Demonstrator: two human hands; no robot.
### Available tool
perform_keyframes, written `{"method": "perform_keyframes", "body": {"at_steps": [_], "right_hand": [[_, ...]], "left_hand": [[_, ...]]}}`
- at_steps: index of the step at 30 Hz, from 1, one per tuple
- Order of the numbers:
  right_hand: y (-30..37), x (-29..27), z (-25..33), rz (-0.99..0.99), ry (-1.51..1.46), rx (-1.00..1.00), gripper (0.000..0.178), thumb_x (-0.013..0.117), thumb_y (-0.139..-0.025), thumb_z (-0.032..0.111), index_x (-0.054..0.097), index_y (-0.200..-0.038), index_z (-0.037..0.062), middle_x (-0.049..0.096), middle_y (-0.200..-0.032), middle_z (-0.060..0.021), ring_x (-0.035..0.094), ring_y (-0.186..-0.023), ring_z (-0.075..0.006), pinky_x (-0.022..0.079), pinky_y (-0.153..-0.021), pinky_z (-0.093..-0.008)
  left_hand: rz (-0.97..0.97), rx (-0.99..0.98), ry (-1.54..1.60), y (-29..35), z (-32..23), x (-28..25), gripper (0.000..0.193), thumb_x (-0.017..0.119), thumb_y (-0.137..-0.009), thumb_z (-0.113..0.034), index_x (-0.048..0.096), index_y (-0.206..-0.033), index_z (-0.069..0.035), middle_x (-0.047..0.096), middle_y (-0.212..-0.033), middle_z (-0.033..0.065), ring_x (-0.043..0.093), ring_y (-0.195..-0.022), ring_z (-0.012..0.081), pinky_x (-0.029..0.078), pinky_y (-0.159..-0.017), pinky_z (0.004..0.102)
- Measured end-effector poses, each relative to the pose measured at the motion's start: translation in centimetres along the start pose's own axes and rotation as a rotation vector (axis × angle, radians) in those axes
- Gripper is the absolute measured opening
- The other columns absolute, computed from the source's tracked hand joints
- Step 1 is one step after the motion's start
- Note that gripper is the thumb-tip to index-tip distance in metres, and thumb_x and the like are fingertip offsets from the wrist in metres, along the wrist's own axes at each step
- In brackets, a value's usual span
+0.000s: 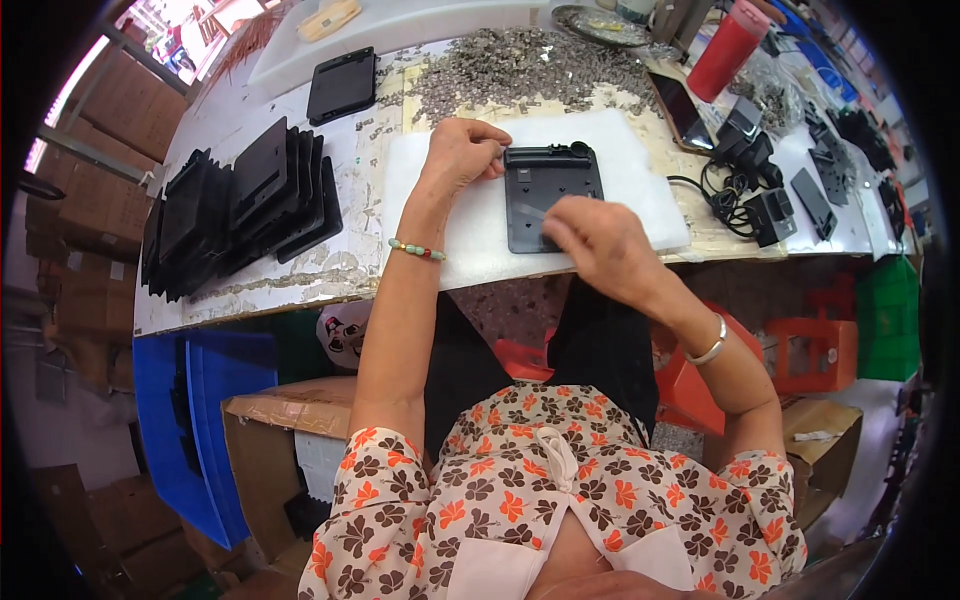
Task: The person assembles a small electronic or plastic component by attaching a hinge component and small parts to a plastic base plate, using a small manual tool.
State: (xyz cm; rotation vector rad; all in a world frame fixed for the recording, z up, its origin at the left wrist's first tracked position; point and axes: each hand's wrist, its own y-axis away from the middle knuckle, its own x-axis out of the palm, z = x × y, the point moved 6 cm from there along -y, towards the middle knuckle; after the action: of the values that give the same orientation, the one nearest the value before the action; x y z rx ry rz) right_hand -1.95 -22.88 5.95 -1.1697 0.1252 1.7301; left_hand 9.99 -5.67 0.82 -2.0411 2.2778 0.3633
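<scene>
A flat black plastic housing (555, 205) lies on a white foam sheet (640, 190) in front of me. Along its far edge runs a raised rounded bar. At the far left corner is my left hand (463, 155), thumb and fingers pinched together; whatever sits between the fingertips is too small to make out. My right hand (603, 245) hangs over the near right part of the housing, its fingers curled closed. A pale, thin streak (528, 209) reaches left from those fingers, too smeared to name.
Stacked black housings (270, 190) stand at the left; another housing (342, 85) lies behind them. Many small metal pieces (530, 70) are heaped at the back. Rightward are a phone (682, 110), a red tumbler (727, 50) and black adapters with cables (745, 150). A blue bin (215, 420) stands below.
</scene>
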Motion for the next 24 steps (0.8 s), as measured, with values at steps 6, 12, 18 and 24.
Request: {"method": "perform_keyframes", "body": {"at_steps": [6, 12, 18, 24], "right_hand": [[-5.0, -1.1, -3.7, 0.03, -0.753, 0.4, 0.017, 0.047, -0.1, 0.012, 0.063, -0.098, 0.0045, 0.049, -0.065, 0.0035, 0.048, -0.058, -0.005, 0.039, -0.048, -0.0236], [-11.2, 2.4, -5.8, -0.117, -1.236, 0.44, 0.037, 0.061, -0.095, 0.027, 0.051, -0.065, 0.0071, 0.037, -0.052, 0.0036, 0.028, -0.041, -0.0047, 0.02, -0.039, -0.0228], [-14.4, 5.5, -5.0, 0.046, -1.222, 0.279, 0.055, 0.056, -0.099, 0.037, 0.043, -0.054, 0.0089, 0.032, -0.05, 0.0036, 0.023, -0.04, -0.0062, 0.016, -0.038, -0.0245], [-15.0, 6.1, -5.0, 0.04, -1.13, 0.244, 0.058, 0.05, -0.101, 0.04, 0.038, -0.053, 0.0105, 0.025, -0.051, 0.0045, 0.019, -0.043, -0.0074, 0.014, -0.04, -0.0251]], "left_hand": [[0.223, 0.169, -0.146, 0.3, -0.4, -0.1, 0.027, 0.073, -0.076, 0.0, 0.071, -0.102, 0.006, 0.063, -0.078, 0.0022, 0.059, -0.064, 0.0095, 0.048, -0.058, 0.0214], [0.073, 0.358, -0.57, 0.5, -1.6, 0.0, 0.039, 0.083, -0.064, -0.006, 0.072, -0.102, -0.004, 0.063, -0.092, 0.0039, 0.059, -0.088, 0.0181, 0.05, -0.08, 0.0308], [0.056, 0.483, -0.474, 0.2, -0.8, -1.2, 0.043, 0.088, -0.059, -0.01, 0.069, -0.098, -0.005, 0.068, -0.104, 0.0067, 0.058, -0.109, 0.0257, 0.042, -0.103, 0.0394], [0.088, 0.346, -0.414, -1.3, 0.6, -1.5, 0.045, 0.089, -0.053, -0.022, 0.078, -0.097, -0.018, 0.069, -0.107, 0.0082, 0.06, -0.109, 0.0283, 0.043, -0.103, 0.0386]]}}
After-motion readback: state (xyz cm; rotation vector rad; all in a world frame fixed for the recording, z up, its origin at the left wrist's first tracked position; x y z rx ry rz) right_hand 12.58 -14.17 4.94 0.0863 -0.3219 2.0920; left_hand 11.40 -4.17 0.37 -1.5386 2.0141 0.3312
